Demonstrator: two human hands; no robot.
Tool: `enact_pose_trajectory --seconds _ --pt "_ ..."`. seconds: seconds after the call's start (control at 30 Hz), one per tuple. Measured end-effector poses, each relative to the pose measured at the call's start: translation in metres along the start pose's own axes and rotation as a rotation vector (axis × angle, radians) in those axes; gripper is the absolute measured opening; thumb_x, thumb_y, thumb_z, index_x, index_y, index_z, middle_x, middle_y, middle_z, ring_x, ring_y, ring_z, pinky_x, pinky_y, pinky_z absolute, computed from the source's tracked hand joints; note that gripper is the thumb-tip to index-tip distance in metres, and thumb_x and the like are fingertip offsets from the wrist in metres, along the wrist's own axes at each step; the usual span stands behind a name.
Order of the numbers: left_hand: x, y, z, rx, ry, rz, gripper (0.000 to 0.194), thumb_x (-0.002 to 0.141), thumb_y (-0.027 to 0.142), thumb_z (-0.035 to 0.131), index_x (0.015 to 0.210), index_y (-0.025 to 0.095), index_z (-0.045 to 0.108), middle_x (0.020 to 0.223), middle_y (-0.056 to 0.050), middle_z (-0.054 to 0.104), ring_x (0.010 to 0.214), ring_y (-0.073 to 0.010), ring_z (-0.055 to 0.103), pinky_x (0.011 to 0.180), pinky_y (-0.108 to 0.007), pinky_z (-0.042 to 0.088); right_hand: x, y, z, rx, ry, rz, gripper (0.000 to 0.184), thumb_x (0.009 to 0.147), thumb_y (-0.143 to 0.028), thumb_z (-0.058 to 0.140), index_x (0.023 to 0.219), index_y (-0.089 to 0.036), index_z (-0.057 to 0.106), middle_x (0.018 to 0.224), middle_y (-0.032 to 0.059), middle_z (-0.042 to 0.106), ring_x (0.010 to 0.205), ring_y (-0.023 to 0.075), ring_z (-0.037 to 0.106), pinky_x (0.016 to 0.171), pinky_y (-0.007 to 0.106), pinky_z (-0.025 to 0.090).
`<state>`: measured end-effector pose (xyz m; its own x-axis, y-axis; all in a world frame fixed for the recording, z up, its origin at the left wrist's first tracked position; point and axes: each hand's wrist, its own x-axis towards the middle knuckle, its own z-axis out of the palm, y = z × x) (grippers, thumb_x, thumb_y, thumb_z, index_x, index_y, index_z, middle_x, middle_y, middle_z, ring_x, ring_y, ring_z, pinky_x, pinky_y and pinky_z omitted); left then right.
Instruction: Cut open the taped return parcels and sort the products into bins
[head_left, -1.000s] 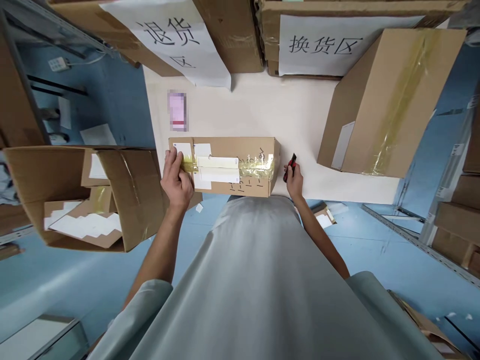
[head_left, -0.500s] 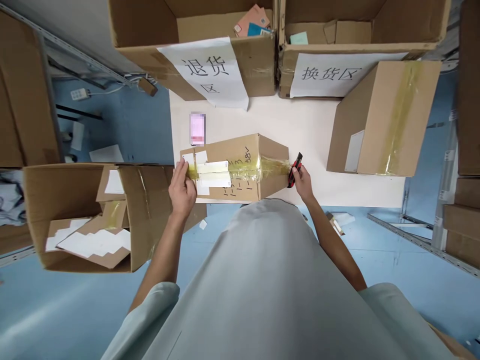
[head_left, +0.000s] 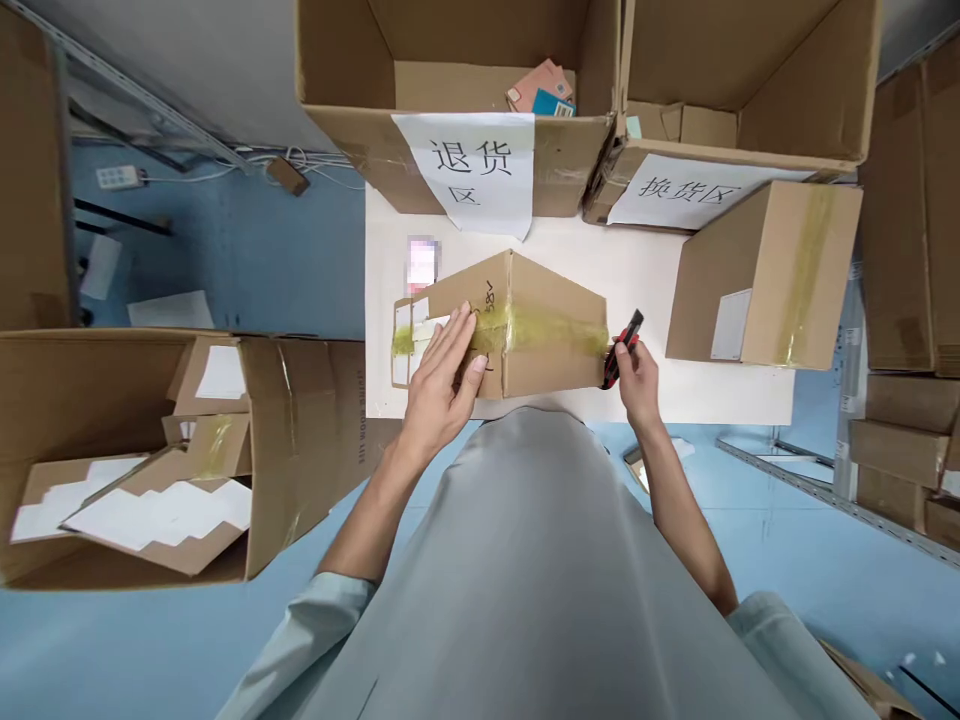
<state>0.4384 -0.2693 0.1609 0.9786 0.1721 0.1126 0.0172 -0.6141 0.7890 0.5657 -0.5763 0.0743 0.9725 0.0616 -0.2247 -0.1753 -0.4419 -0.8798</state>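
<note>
A taped cardboard box (head_left: 555,300) with handwriting and white labels lies on the white table (head_left: 720,395) in front of me. My left hand (head_left: 446,385) rests flat on its top, fingers stretched out over the labels. In my right hand (head_left: 637,375) is a red and black box cutter (head_left: 622,350), held beside the right end of the box. Yellowish tape (head_left: 559,328) runs along the top and down that end. Whether the cutter touches the box I cannot tell.
Two large open boxes with Chinese signs, the left one (head_left: 345,140) and the right one (head_left: 750,140), stand at the back. A closed box (head_left: 795,270) is at the right. An open carton (head_left: 292,430) with cardboard pieces stands left. A blurred pink item (head_left: 422,263) lies behind the work box.
My left hand has moved from the box's left end onto its top, further right. The box has turned so more of its right end shows. The camera view has shifted.
</note>
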Motion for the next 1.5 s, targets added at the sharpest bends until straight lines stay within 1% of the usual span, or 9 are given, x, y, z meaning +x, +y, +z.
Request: enact_pose_trajectory --seconds 0.1,0.23,0.47,0.57,0.73,0.93,1.07,1.2,1.5 --pt "-0.004 -0.004 -0.003 -0.132 0.018 -0.033 0.063 0.121 0.055 0.048 0.181 0.036 0.041 0.186 -0.005 0.041 0.175 -0.029 0.037 0.146 -0.056 0.029 -0.002 -0.03 -0.022 -0.048 0.142 -0.066 0.053 0.104 -0.069 0.059 0.116 -0.02 0.073 0.106 0.0082 0.077 0.098 0.0236 0.071 0.093 0.039 0.059" --pt "-0.004 -0.014 0.013 -0.372 0.027 -0.163 0.064 0.119 0.06 0.05 0.178 0.035 0.046 0.185 -0.003 0.043 0.174 -0.0272 0.039 0.146 -0.05 0.031 -0.006 -0.074 -0.053 -0.223 0.255 -0.181 0.054 0.11 -0.07 0.053 0.115 -0.021 0.073 0.103 0.0072 0.075 0.093 0.0236 0.071 0.09 0.04 0.06" --pt "-0.008 -0.048 0.048 -0.653 -0.058 -0.312 0.065 0.112 0.067 0.062 0.164 0.029 0.066 0.175 -0.007 0.059 0.166 -0.0297 0.053 0.139 -0.05 0.044 -0.01 -0.107 -0.044 -0.677 0.281 -0.273 0.043 0.116 -0.051 0.044 0.125 -0.021 0.073 0.12 0.0158 0.077 0.111 0.0307 0.072 0.103 0.047 0.057" --pt "0.013 -0.056 0.043 -0.607 -0.016 -0.287 0.06 0.111 0.067 0.063 0.154 0.026 0.072 0.163 -0.012 0.07 0.153 -0.031 0.066 0.132 -0.05 0.053 -0.009 -0.107 -0.044 -0.831 0.241 -0.273 0.038 0.115 -0.043 0.044 0.124 -0.022 0.074 0.127 0.0185 0.076 0.116 0.0322 0.072 0.105 0.047 0.056" --pt "0.085 -0.067 0.031 -0.493 -0.047 -0.101 0.065 0.099 0.061 0.083 0.153 0.029 0.069 0.168 -0.013 0.062 0.145 -0.0328 0.07 0.12 -0.046 0.062 -0.031 -0.123 -0.041 -0.946 0.28 -0.255 0.037 0.115 -0.039 0.042 0.127 -0.023 0.074 0.129 0.0178 0.075 0.117 0.032 0.072 0.103 0.045 0.056" --pt "0.148 -0.09 0.03 -0.389 -0.05 -0.083 0.06 0.096 0.04 0.088 0.151 0.029 0.068 0.148 -0.013 0.071 0.132 -0.0318 0.073 0.112 -0.045 0.062 -0.085 -0.154 -0.005 -0.823 0.193 -0.256 0.041 0.117 -0.049 0.046 0.128 -0.021 0.074 0.115 0.0144 0.082 0.105 0.0294 0.077 0.095 0.04 0.059" --pt "0.172 -0.095 0.027 -0.409 -0.186 -0.036 0.049 0.09 0.032 0.089 0.136 0.024 0.076 0.137 -0.011 0.078 0.124 -0.0286 0.074 0.11 -0.043 0.061 -0.105 -0.171 0.027 -0.719 0.075 -0.159 0.045 0.117 -0.055 0.047 0.132 -0.022 0.074 0.11 0.0124 0.085 0.102 0.029 0.081 0.095 0.04 0.063" --pt "0.177 -0.089 0.018 -0.43 -0.302 -0.054 0.039 0.082 0.025 0.091 0.12 0.021 0.081 0.127 -0.009 0.082 0.111 -0.0257 0.076 0.103 -0.041 0.063 -0.108 -0.187 0.06 -0.666 -0.046 -0.046 0.049 0.116 -0.056 0.05 0.149 -0.026 0.07 0.107 0.0081 0.088 0.093 0.0287 0.085 0.088 0.038 0.064" --pt "0.175 -0.095 0.016 -0.502 -0.305 -0.124 0.034 0.077 0.026 0.095 0.108 0.022 0.084 0.114 -0.007 0.085 0.11 -0.0279 0.079 0.107 -0.044 0.063 -0.08 -0.211 0.11 -0.873 -0.183 0.004 0.053 0.118 -0.044 0.046 0.163 -0.025 0.065 0.11 0.01 0.089 0.092 0.0313 0.084 0.08 0.033 0.056"
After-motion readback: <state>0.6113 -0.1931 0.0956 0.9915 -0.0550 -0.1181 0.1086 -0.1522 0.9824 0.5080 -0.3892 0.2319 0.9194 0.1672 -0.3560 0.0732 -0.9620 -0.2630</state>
